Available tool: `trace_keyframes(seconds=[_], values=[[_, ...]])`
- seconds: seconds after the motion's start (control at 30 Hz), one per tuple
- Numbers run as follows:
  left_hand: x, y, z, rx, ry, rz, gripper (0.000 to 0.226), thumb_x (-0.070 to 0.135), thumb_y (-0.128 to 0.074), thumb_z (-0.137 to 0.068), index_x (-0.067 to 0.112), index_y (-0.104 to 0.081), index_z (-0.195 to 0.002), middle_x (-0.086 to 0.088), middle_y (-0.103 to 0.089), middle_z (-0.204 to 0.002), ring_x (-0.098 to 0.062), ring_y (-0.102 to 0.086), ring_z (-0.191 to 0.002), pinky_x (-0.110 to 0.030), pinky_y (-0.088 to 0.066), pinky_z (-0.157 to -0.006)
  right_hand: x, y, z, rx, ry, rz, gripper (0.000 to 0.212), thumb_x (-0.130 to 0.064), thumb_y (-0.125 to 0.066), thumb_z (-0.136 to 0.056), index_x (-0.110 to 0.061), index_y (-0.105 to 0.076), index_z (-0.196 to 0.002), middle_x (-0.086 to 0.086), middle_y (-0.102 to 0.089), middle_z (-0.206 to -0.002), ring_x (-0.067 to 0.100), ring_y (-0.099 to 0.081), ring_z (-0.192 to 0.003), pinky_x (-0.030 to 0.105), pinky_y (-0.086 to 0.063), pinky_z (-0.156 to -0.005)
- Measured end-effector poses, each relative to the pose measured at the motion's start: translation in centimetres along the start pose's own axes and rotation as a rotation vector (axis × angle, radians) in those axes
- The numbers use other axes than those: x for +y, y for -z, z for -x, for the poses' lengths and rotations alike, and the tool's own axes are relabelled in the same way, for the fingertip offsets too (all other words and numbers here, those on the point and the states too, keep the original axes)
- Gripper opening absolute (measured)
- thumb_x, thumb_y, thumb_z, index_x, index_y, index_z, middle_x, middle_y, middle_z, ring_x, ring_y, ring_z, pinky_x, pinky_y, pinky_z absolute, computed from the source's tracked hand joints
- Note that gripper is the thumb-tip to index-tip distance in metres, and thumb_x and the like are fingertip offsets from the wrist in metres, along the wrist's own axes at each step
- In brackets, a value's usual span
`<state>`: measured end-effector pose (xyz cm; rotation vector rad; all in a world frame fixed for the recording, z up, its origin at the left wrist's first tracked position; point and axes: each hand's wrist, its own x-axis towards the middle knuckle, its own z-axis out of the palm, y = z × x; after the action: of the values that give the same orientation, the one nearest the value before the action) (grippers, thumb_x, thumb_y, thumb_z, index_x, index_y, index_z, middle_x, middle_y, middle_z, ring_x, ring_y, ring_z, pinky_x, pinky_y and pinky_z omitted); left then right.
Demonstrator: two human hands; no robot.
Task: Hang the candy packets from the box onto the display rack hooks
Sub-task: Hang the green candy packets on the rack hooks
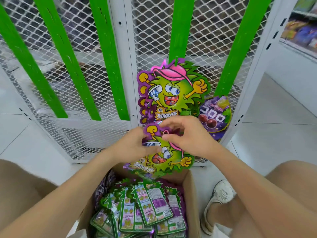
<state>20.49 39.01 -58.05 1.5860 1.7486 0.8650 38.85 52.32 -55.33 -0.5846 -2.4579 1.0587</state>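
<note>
A green monster candy packet point(164, 158) is held above the cardboard box point(192, 191). My left hand point(132, 145) grips its left edge and my right hand point(187, 134) pinches its top. Several packets of the same kind point(171, 90) hang on a green hook strip point(180, 28) of the white mesh display rack point(82, 134), just above my hands. The box holds several more packets point(145, 206), most lying back side up.
A purple grape candy packet point(214, 115) hangs from the green strip point(240, 45) to the right. Three more green strips point(106, 57) stand bare at the left. My knees flank the box and a white shoe point(217, 198) is on the floor at the right.
</note>
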Motion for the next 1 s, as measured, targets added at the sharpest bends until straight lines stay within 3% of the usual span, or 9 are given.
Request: trace_keyframes(seconds=[0.1, 0.17, 0.27, 0.37, 0.5, 0.7, 0.77, 0.87, 1.0], values=[[1.4, 0.6, -0.2, 0.180, 0.103, 0.244, 0.019, 0.025, -0.082, -0.091, 0.016, -0.077, -0.106, -0.003, -0.081, -0.096, -0.012, -0.075, -0.084, -0.031, -0.056, -0.077, -0.5, 2.4, -0.2, 0.217, -0.018, -0.012, 0.041, -0.030, -0.088, -0.082, -0.035, -0.074, -0.120, -0.017, -0.076, -0.093, -0.002, -0.070, -0.088, 0.017, -0.053, -0.082], [2.3, 1.0, -0.3, 0.324, 0.144, 0.424, 0.021, 0.023, -0.083, -0.087, 0.013, -0.077, -0.104, -0.004, -0.082, -0.098, -0.017, -0.078, -0.087, -0.033, -0.060, -0.075, -0.5, 3.8, -0.3, 0.309, -0.052, -0.057, 0.029, -0.025, -0.085, -0.086, -0.030, -0.075, -0.113, -0.019, -0.076, -0.092, -0.008, -0.069, -0.088, 0.013, -0.053, -0.079], [3.7, 1.4, -0.9, 0.471, 0.132, 0.513, 0.020, 0.020, -0.083, -0.088, 0.013, -0.077, -0.105, -0.002, -0.082, -0.103, -0.023, -0.078, -0.098, -0.046, -0.062, -0.092, -0.8, 4.7, -0.5, 0.416, -0.014, -0.127, 0.015, -0.011, -0.078, -0.092, -0.025, -0.073, -0.093, -0.016, -0.074, -0.089, -0.009, -0.068, -0.087, 0.014, -0.052, -0.082], [5.9, 2.0, -1.9, 0.649, -0.013, 0.418, 0.046, 0.020, -0.091, -0.082, 0.019, -0.065, -0.121, 0.003, -0.077, -0.115, -0.015, -0.074, -0.105, -0.042, -0.061, -0.096, -2.3, 5.7, -0.9, 0.524, 0.082, -0.061, 0.007, -0.017, -0.070, -0.098, -0.022, -0.074, -0.102, -0.015, -0.073, -0.092, 0.004, -0.067, -0.089, 0.028, -0.053, -0.083], [10.0, 4.9, -3.4, 0.835, -0.160, -0.009, 0.078, 0.035, -0.092, -0.076, 0.023, -0.048, -0.139, 0.007, -0.056, -0.132, -0.004, -0.056, -0.120, -0.015, -0.043, -0.099, -5.5, 7.9, -2.1, 0.713, 0.148, 0.091, 0.007, -0.018, -0.069, -0.098, -0.022, -0.074, -0.101, -0.018, -0.067, -0.079, -0.001, -0.060, -0.074, 0.008, -0.041, -0.066], [15.8, 9.0, -8.0, 0.725, -0.114, 0.001, 0.062, 0.029, -0.086, -0.075, 0.026, -0.058, -0.130, 0.017, -0.065, -0.113, 0.004, -0.064, -0.100, -0.017, -0.051, -0.088, -8.3, 11.0, -6.9, 0.761, 0.080, 0.157, 0.019, -0.032, -0.070, -0.092, -0.021, -0.064, -0.078, -0.010, -0.054, -0.057, -0.001, -0.049, -0.055, 0.011, -0.034, -0.054], [16.3, 9.5, -9.0, 0.645, -0.091, 0.093, 0.050, 0.027, -0.086, -0.075, 0.029, -0.066, -0.121, 0.009, -0.076, -0.103, -0.008, -0.073, -0.089, -0.029, -0.059, -0.082, -8.5, 11.3, -8.1, 0.781, 0.079, 0.134, 0.029, -0.041, -0.071, -0.093, -0.023, -0.061, -0.073, -0.011, -0.053, -0.056, -0.003, -0.050, -0.057, 0.011, -0.034, -0.056], [16.4, 9.6, -9.6, 0.561, -0.087, 0.179, 0.026, 0.033, -0.083, -0.085, 0.027, -0.075, -0.109, -0.002, -0.079, -0.102, -0.023, -0.073, -0.100, -0.043, -0.058, -0.095, -8.0, 11.4, -9.0, 0.800, 0.084, 0.109, 0.037, -0.049, -0.070, -0.094, -0.024, -0.059, -0.068, -0.010, -0.054, -0.057, 0.003, -0.050, -0.057, 0.017, -0.033, -0.056], [16.1, 9.5, -10.2, 0.463, 0.030, 0.414, 0.046, 0.065, -0.076, -0.082, 0.034, -0.078, -0.115, 0.005, -0.078, -0.122, -0.018, -0.070, -0.119, -0.048, -0.047, -0.114, -7.7, 11.0, -9.2, 0.857, 0.035, 0.029, 0.043, -0.046, -0.071, -0.091, -0.018, -0.053, -0.064, -0.011, -0.046, -0.051, 0.005, -0.041, -0.052, 0.021, -0.029, -0.053]])
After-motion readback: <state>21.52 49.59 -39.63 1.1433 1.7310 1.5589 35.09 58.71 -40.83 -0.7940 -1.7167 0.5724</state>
